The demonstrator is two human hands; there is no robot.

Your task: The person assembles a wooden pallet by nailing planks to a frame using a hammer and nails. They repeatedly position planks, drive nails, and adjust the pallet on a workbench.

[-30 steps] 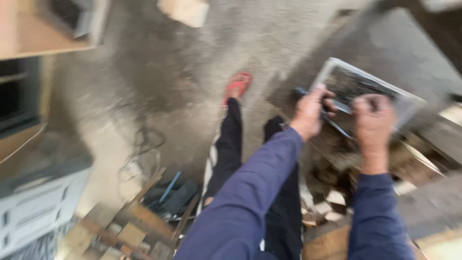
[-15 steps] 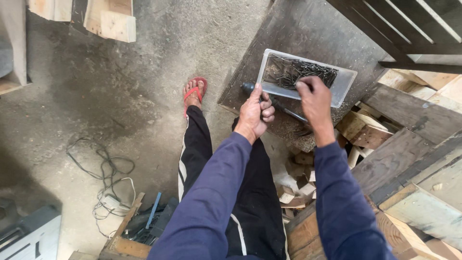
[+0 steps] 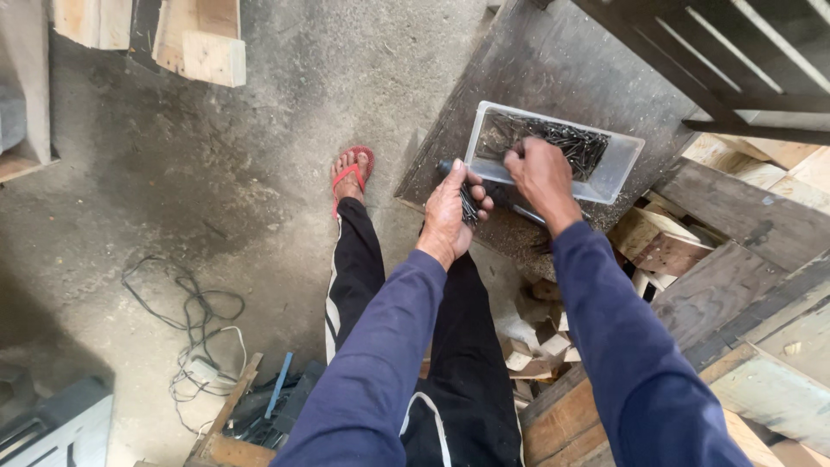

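Observation:
A clear plastic tub (image 3: 618,169) of dark nails (image 3: 562,138) sits on a dusty wooden board (image 3: 553,69). My left hand (image 3: 451,207) is closed around a bundle of dark nails (image 3: 468,206) just left of the tub's near corner. My right hand (image 3: 538,169) reaches into the tub over its near rim, fingers pinched on nails. Both arms wear dark blue sleeves. A dark rod-like tool (image 3: 527,214) lies on the board under my hands.
My foot in a red flip-flop (image 3: 352,173) stands on the concrete floor. Wood offcuts (image 3: 536,337) pile at the right beside planks (image 3: 735,285). Loose cables (image 3: 186,320) lie at the left. Timber blocks (image 3: 199,39) sit at the top left, a slatted frame (image 3: 735,52) top right.
The view has steadied and swung. My right hand has moved from the tub's front edge into the tub, and my left hand stays beside it holding nails.

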